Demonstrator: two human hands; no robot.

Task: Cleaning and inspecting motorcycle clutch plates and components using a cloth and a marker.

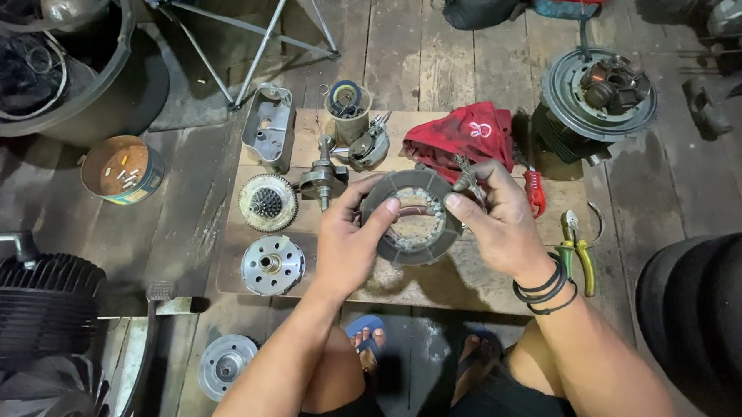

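Above the wooden board (pixel 474 279), both hands hold a grey ring (pixel 411 217); the left hand (pixel 349 244) curls closed on its left rim, thumb across the front; the right hand (pixel 495 220) grips the right rim, fingers also pinching a small metal part (pixel 465 178); pliers (pixel 578 249) lie just right.

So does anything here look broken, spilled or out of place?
Nothing looks spilled or broken. The left hand and right hand hold a grey ring-shaped part over a worn wooden board. Pliers lie half off the board's right edge, and a red rag sits crumpled behind.
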